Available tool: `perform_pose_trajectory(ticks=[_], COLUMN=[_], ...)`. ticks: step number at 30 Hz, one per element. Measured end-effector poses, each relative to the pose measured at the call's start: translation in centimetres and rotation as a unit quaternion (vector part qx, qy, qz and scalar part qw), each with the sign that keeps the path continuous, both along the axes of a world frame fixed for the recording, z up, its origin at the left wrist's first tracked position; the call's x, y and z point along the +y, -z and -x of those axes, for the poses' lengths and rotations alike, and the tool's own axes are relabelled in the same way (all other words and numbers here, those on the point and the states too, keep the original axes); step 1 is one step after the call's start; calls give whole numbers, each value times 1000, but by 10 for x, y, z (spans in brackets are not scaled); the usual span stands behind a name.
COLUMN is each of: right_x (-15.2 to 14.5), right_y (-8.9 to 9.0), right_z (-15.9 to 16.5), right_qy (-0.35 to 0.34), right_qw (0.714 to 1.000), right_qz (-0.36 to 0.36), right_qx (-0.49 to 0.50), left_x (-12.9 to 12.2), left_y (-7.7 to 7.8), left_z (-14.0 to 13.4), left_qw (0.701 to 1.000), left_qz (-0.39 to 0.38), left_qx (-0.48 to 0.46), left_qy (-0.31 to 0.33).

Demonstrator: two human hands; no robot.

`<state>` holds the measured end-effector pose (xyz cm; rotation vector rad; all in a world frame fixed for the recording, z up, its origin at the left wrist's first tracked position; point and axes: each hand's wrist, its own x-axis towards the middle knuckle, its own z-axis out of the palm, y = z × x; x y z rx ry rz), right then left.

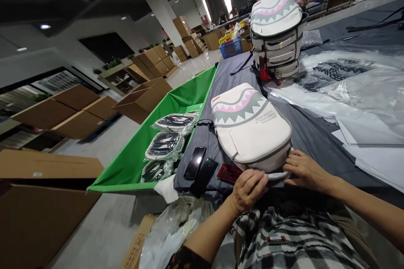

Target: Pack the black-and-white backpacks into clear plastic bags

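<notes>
A white backpack with a pink and grey-green shark-tooth print lies on the dark-covered table, its top end towards me. My left hand is closed, fingers curled at the left end of the pale carry handle. At the other end of this handle, my right hand pinches the backpack's near right edge; its fingertips are partly hidden. A dark red tag lies beside my left hand. Two black phone-like objects, one a phone, rest to the left.
Farther back stands a stack of similar white backpacks. Plastic bags and white sheets cover the table at right. A green fabric bin on the left holds several plastic-wrapped bags. Cardboard boxes stand on the floor; people are far off.
</notes>
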<state>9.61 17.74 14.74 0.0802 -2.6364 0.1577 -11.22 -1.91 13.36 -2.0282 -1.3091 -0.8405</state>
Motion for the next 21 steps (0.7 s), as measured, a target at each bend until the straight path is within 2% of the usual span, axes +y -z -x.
perform_pose_trajectory(ticks=[2, 5, 7, 9, 11, 13, 15, 17, 18, 19, 21], right_x=[1, 3, 3, 1, -1, -2, -1, 0, 0, 0, 0], right_y=[0, 0, -2, -3, -4, -3, -1, 1, 2, 3, 4], right_z=[-4, -8, -8, -5, -2, 2, 3, 3, 2, 1, 0], right_qy=[1, -9, -10, -1, 11, 24, 21, 12, 11, 12, 16], right_qw=[1000, 1000, 1000, 1000, 1000, 1000, 999, 999, 999, 999, 999], right_qz=[3, 10, 4, -5, -12, -20, -33, -42, -44, -43, -36], right_qx=[3, 5, -3, -11, -8, 7, 18, 18, 16, 14, 10], left_x=[7, 6, -3, -17, -30, -35, -29, -9, 5, 20, 46], left_y=[11, 44, 63, 70, 62, 45, 25, 6, -2, -10, -24], left_z=[0, 8, 14, 19, 19, 13, 2, -14, -23, -30, -42], left_qw=[997, 971, 962, 960, 958, 965, 982, 990, 988, 976, 925], left_qz=[53, 157, 182, 191, 207, 198, 145, 126, 155, 215, 370], left_qx=[57, 178, 202, 200, 194, 169, 117, 46, 9, -21, -39], left_qy=[-13, -11, -28, -42, -35, -5, 30, 32, 11, -20, -76])
